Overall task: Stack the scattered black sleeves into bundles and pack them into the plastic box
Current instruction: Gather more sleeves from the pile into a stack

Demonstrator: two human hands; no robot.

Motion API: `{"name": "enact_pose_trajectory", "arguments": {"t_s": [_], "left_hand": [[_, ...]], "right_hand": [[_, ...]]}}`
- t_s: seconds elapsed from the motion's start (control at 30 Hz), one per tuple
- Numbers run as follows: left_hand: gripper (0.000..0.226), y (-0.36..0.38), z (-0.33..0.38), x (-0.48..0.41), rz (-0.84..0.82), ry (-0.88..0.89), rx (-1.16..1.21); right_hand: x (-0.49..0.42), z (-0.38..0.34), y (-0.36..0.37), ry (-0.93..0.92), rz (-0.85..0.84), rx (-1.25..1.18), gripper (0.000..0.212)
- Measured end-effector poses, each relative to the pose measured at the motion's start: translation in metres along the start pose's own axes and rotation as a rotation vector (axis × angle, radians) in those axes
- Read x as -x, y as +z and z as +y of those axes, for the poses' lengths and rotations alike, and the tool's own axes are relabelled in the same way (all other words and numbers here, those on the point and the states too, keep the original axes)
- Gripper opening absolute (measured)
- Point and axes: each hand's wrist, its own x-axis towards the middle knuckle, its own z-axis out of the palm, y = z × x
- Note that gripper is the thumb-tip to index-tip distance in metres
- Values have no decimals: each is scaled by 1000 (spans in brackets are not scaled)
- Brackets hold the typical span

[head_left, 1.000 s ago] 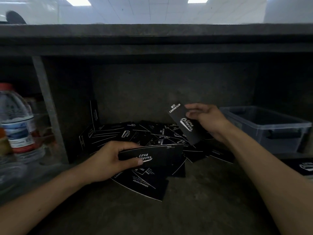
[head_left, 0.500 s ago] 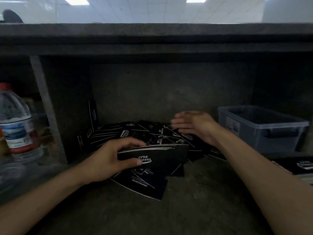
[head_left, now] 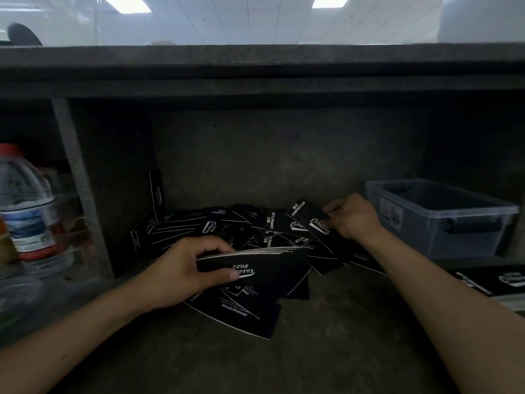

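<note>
Many flat black cardboard sleeves (head_left: pixel 211 226), translucent plastic box (head_left: pixel 423 240)

Likely a café or drinks shop, seen from behind the service counter (head_left: pixel 255 56): the dark, concrete-look shelf (head_left: pixel 326 354) under it holds loose black cup sleeves (head_left: pixel 181 223) printed "CAMPING CLUB" and "DRINK&COFFEE", a plastic box (head_left: pixel 443 223) and a big water bottle (head_left: pixel 25 200), with panel lights (head_left: pixel 331 1) in a tiled ceiling (head_left: pixel 227 18) beyond

At centre, the left grip (head_left: pixel 181 268) holds a bundle (head_left: pixel 255 265) of black sleeves above the counter (head_left: pixel 312 351). Right of centre, the right grip (head_left: pixel 352 217) pinches one sleeve (head_left: pixel 312 220) over the scattered pile (head_left: pixel 241 223). A plastic box (head_left: pixel 443 220) sits at right, a bottle (head_left: pixel 25 206) at far left.
</note>
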Motion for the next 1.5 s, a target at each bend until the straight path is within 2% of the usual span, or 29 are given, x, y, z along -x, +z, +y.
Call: {"name": "enact_pose_trajectory", "arguments": {"t_s": [0.03,0.1,0.17,0.2,0.3,0.33,0.37,0.4,0.43,0.47,0.5,0.53,0.6,0.7,0.73,0.8,0.87,0.9,0.97,1.03,1.07,1.1,1.17,1.23,1.3,1.37,1.5], "left_hand": [[19,0,-1,0,5,2,-3],[18,-1,-3,-1,15,7,-15],[20,-1,-6,-1,28,30,-40],[25,-2,-8,-2,39,40,-54],[51,-1,-9,-2,70,11,-22],[58,-1,-8,-2,69,4,-8],[60,-1,-8,-2,62,6,-5],[58,-1,-7,-3,49,8,-14],[52,-1,-6,-2,34,9,-23],[44,0,-4,-2,22,10,-34],[36,0,-3,-2,12,11,-38],[31,0,-2,-2,6,7,-40],[27,0,-1,-1,1,-10,-27],[25,-1,-1,-1,6,-20,-22],[26,0,-2,-1,7,-21,-21],[32,0,-3,-1,25,-21,-31],[49,0,-7,-1,68,-17,-52],[60,-1,-9,-1,85,-18,-53],[78,-1,-11,-1,90,-28,-39],[84,0,-11,-1,70,-26,0],[81,0,-10,-2,57,-17,10],[74,0,-9,-2,46,-8,-2],[53,0,-5,-2,26,3,-40],[38,0,-3,-1,17,11,-50],[36,0,-3,-1,19,6,-42],[41,0,-4,-1,31,-1,-43],[44,0,-4,-1,41,-10,-43]], "right_hand": [[-1,-1,-2,-7,55,-15,19],[3,-6,-6,-55,127,-165,19],[13,-18,-10,-126,40,-496,22],[21,-24,-13,-171,-84,-581,20],[41,-36,-17,-232,-656,-421,19],[44,-37,-15,-235,-798,-419,21],[42,-37,-13,-223,-857,-471,22],[40,-36,-11,-203,-822,-540,22],[35,-33,-6,-194,-693,-581,20],[29,-28,-2,-214,-489,-520,18],[19,-21,1,-253,-287,-341,20],[14,-14,4,-289,-183,-109,26],[13,-4,9,-279,-221,175,44],[11,2,8,-162,-297,137,52],[10,2,6,-163,-269,99,48],[9,-3,2,-212,-154,-25,26],[13,-13,-5,-242,-131,-271,12],[19,-18,-9,-247,-194,-371,14],[31,-29,-16,-268,-472,-424,18],[41,-34,-18,-288,-782,-409,22],[43,-35,-17,-292,-832,-438,24],[41,-36,-13,-283,-791,-489,26],[32,-32,-3,-251,-498,-571,21],[21,-24,8,-300,-209,-384,23],[19,-14,18,-383,-225,-45,41],[22,-9,26,-402,-294,136,53],[18,-10,23,-308,-261,10,54]]}}
